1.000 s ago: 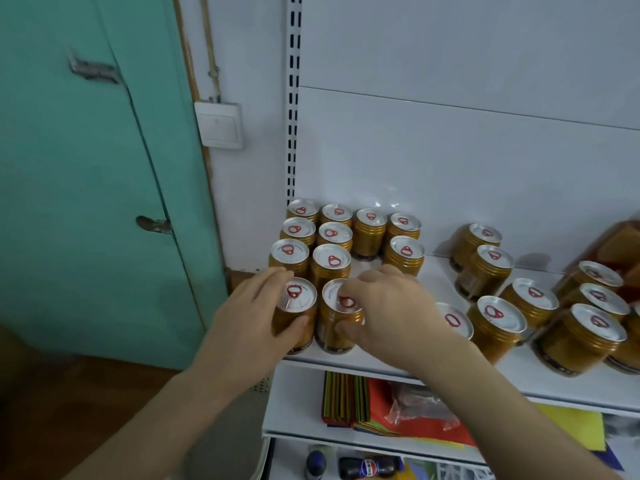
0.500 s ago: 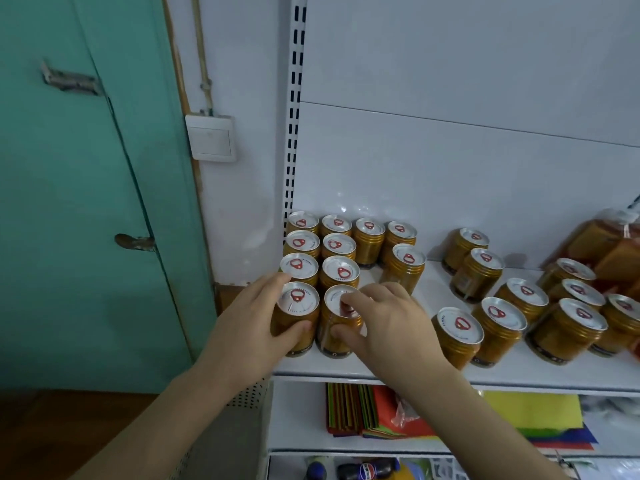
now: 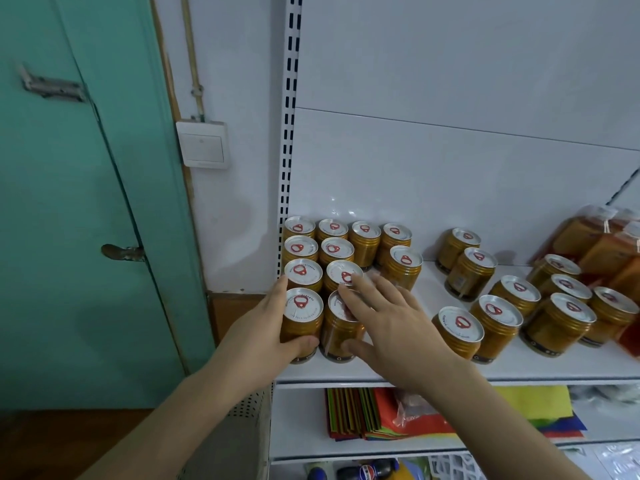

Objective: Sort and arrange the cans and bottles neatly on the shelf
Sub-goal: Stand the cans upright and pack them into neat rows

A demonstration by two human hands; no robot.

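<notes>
**shelfnoob:** ok so what's the key thing here? Both hands are sitting at the left end of the shelf (image 3: 398, 372).

**canstacker:** It's all about where the loose cans are lying relative to the right hand (image 3: 391, 323). The tidy block of gold cans (image 3: 332, 251) is packed against the left upright, two columns running front to back. The scattered cans (image 3: 512, 306) are all standing upright off to the right of that hand, well apart from the block. So I'm guessing the right hand is the one going for them; it's clearly the nearer one.

**shelfnoob:** and what are the hands doing?

**canstacker:** The left hand (image 3: 263, 327) is wrapping around the front-left can (image 3: 302, 320), thumb across the front, fingers behind, grasping it. The right hand is looking opened out: fingers spreading over the top of the front-right can (image 3: 341, 327), thumb low against its side, more resting or nudging than gripping.

**shelfnoob:** closest loose one?

**canstacker:** The can near the front edge (image 3: 459, 332), just right of the right wrist, upright, with a gap between it and the block. I'd say it's needing a short slide left, mind the neighbour touching its right side.

**shelfnoob:** and the bottles?

**canstacker:** The orange bottles (image 3: 602, 244) are sitting at the far right, leaning back against the wall.
</notes>
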